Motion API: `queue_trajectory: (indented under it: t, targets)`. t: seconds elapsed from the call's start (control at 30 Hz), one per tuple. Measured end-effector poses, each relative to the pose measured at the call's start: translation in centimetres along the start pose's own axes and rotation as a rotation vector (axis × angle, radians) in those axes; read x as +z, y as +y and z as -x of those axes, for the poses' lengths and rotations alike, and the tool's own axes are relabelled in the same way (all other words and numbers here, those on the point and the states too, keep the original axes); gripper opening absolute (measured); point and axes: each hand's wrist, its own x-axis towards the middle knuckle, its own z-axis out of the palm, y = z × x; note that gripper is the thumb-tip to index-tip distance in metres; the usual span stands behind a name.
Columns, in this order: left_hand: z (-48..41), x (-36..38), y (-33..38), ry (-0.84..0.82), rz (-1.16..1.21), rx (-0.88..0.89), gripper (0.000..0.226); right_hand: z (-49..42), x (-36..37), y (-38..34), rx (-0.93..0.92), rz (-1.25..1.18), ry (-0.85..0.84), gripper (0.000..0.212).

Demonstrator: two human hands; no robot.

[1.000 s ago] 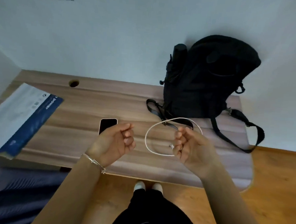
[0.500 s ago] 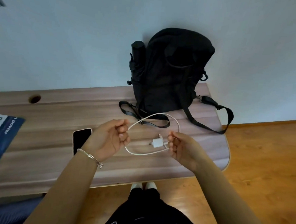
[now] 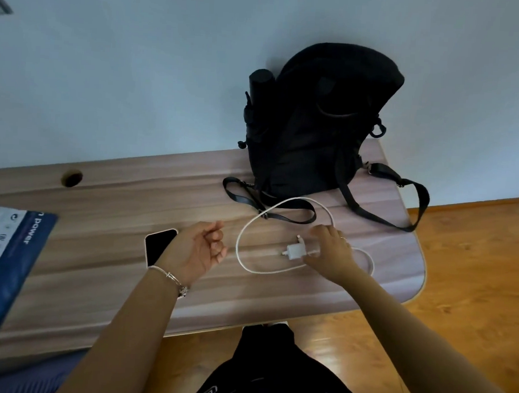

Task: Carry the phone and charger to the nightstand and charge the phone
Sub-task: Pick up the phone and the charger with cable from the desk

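The phone (image 3: 159, 245) lies face up on the wooden desk (image 3: 97, 278), dark screen, pale edge. Its right side is hidden by my left hand (image 3: 196, 251), which hovers with loosely curled fingers and holds nothing. The white charger plug (image 3: 294, 251) rests on the desk to the right. Its white cable (image 3: 241, 240) lies in a loop around it, crossing a backpack strap at the far side. My right hand (image 3: 330, 254) is over the plug's cable end, thumb and fingers closed around it. More cable curls out from under that hand to the right.
A black backpack (image 3: 319, 124) stands against the wall at the desk's back right, its straps (image 3: 414, 204) trailing over the surface. A blue and white package (image 3: 7, 273) lies at the left edge. A cable hole (image 3: 72, 178) is at the back left. Wooden floor (image 3: 473, 282) lies to the right.
My left hand has let go of the cable and drawn back towards the phone. The plug and the loop have come down onto the desk, with my right hand still on the plug.
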Motion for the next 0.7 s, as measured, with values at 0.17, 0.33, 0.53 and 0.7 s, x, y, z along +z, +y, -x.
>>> queue_trajectory:
  t: [0.17,0.33,0.53,0.7]
  targets:
    - [-0.4,-0.3,-0.4,-0.038,-0.01,0.006,0.014,-0.7,1.5,0.9,-0.027,0.207,-0.044,0.069]
    - [-0.6,-0.4,-0.8,-0.041,-0.011,0.009,0.019,-1.1,2.1,1.9,-0.024,0.26,-0.059,0.06]
    - [-0.8,-0.6,-0.6,-0.038,-0.008,0.034,0.018,-1.4,2.7,2.3,-0.028,0.364,-0.054,0.031]
    - [-0.6,-1.0,-0.9,-0.03,0.02,0.059,0.019,-1.1,3.4,2.5,-0.051,0.429,-0.053,0.023]
